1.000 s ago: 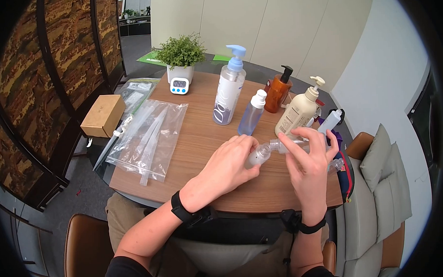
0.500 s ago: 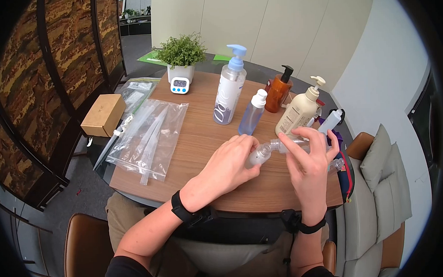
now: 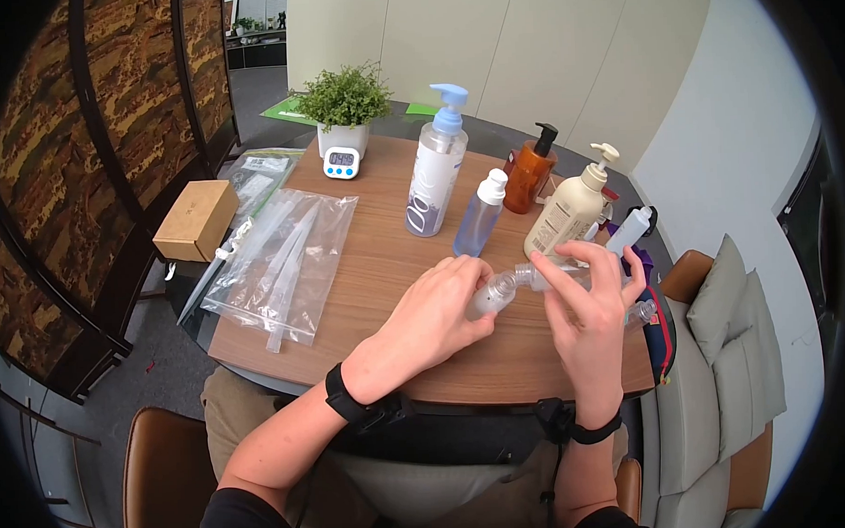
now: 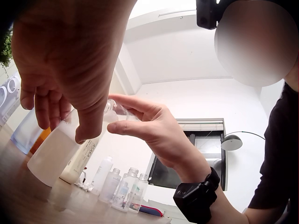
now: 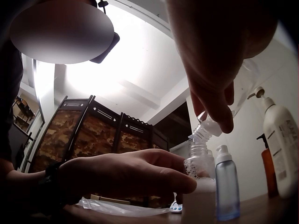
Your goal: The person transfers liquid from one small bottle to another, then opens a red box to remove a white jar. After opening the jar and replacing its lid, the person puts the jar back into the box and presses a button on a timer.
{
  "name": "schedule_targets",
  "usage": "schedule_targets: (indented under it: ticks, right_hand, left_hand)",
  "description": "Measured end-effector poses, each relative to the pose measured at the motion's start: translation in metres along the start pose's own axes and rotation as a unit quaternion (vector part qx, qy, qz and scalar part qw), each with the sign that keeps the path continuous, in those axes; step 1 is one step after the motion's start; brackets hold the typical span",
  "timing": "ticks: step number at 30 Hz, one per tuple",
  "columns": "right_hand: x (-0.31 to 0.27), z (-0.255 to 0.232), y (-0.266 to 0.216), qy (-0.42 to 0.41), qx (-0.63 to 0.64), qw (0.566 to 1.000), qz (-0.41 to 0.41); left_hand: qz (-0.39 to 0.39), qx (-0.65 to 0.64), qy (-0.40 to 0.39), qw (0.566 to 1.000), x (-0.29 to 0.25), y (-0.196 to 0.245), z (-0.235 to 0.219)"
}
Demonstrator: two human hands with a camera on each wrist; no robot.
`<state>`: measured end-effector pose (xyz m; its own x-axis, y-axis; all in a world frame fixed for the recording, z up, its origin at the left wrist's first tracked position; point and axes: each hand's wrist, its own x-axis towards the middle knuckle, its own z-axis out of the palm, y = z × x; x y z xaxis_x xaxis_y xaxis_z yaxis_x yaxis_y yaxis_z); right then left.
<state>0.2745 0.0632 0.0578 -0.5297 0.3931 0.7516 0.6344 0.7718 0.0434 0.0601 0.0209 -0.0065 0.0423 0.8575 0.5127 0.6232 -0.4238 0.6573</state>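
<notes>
My left hand [image 3: 429, 315] grips a small clear bottle [image 3: 494, 297] that stands uncapped on the wooden table. In the right wrist view whitish liquid fills the lower part of this bottle [image 5: 200, 196], with bubbles near its shoulder. My right hand [image 3: 591, 300] pinches a second clear bottle [image 3: 527, 277], tipped so its threaded neck meets the mouth of the standing one. Up close, the tipped bottle's neck [image 5: 203, 133] slants down into that opening. The right hand hides much of its body. Just beyond the hands stands a blue-tinted bottle [image 3: 478, 217] with a white cap.
Behind stand a large blue-pump bottle [image 3: 435, 175], an amber pump bottle [image 3: 531, 178] and a cream pump bottle [image 3: 569, 208]. Several small clear bottles [image 4: 131, 186] line the right side. A clear plastic bag [image 3: 288, 269], cardboard box [image 3: 196, 221], timer [image 3: 342, 163] and potted plant [image 3: 344, 97] occupy the left.
Both hands and the two bottles stay in the same place, neck to neck. Only the timer's digits differ.
</notes>
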Motion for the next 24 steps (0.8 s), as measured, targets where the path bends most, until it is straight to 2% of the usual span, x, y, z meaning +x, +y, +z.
schedule_targets:
  ticks: [24]
  right_hand:
    - [-0.0022,0.0015,0.0080,-0.025,0.042,0.998,0.043]
  left_hand:
    - [-0.012,-0.006,-0.004,1.000,0.0002,0.0000,-0.0010]
